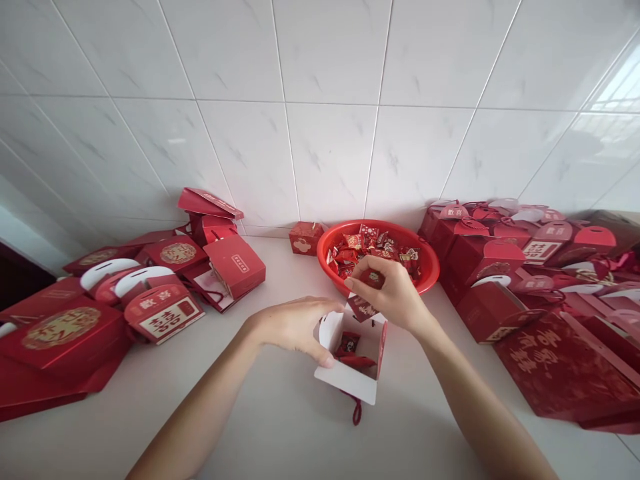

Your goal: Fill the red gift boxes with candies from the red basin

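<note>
White tabletop [280, 413]: L hand [293, 325] grips open box [350, 383], some packets [349, 343] in, flaps unclosed; R hand [397, 293] nr far side, grip unclear.

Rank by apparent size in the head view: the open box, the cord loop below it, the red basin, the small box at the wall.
1. Red basin
2. Open box
3. Small box
4. Cord loop
</note>
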